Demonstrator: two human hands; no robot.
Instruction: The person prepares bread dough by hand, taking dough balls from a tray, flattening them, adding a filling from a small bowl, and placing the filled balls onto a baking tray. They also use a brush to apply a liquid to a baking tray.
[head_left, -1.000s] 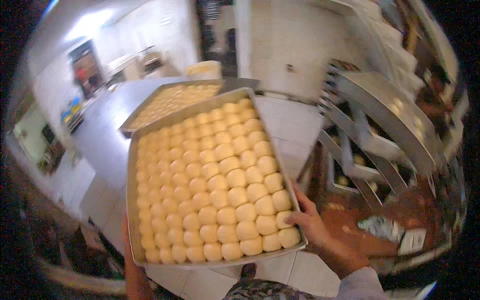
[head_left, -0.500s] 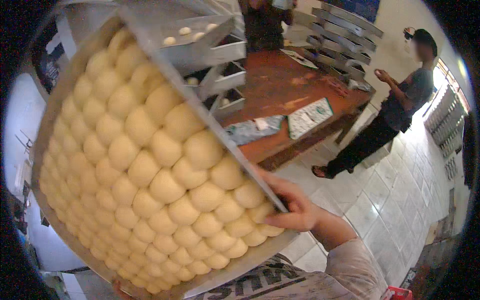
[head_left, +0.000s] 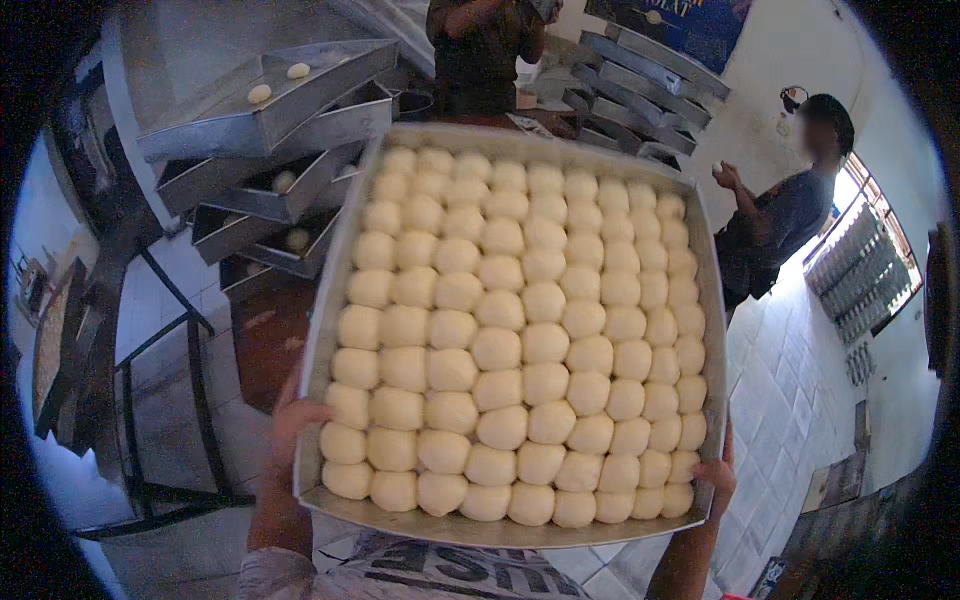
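Note:
A square metal tray [head_left: 544, 154] fills the middle of the head view, packed with rows of pale, smooth dough balls [head_left: 545, 345] pressed against one another. On its left side, near the lower corner, my left hand [head_left: 296, 425] grips it, thumb over the rim. My right hand [head_left: 718, 474] holds the opposite side low down, thumb also on the rim and fingers mostly hidden beneath and behind it.
Stacked metal trays [head_left: 260, 140] with a few dough balls stand ahead left on a brown table [head_left: 260, 340]; more trays [head_left: 640, 85] sit at back right. A person [head_left: 470, 55] stands behind the table, another [head_left: 775, 230] at the right. Dark metal framing [head_left: 190, 420] is at left.
My view has swung right from the steel table to the stacked trays and people. The held tray, earlier tilted at the left, is now centred and squarer to me, with both hands visible.

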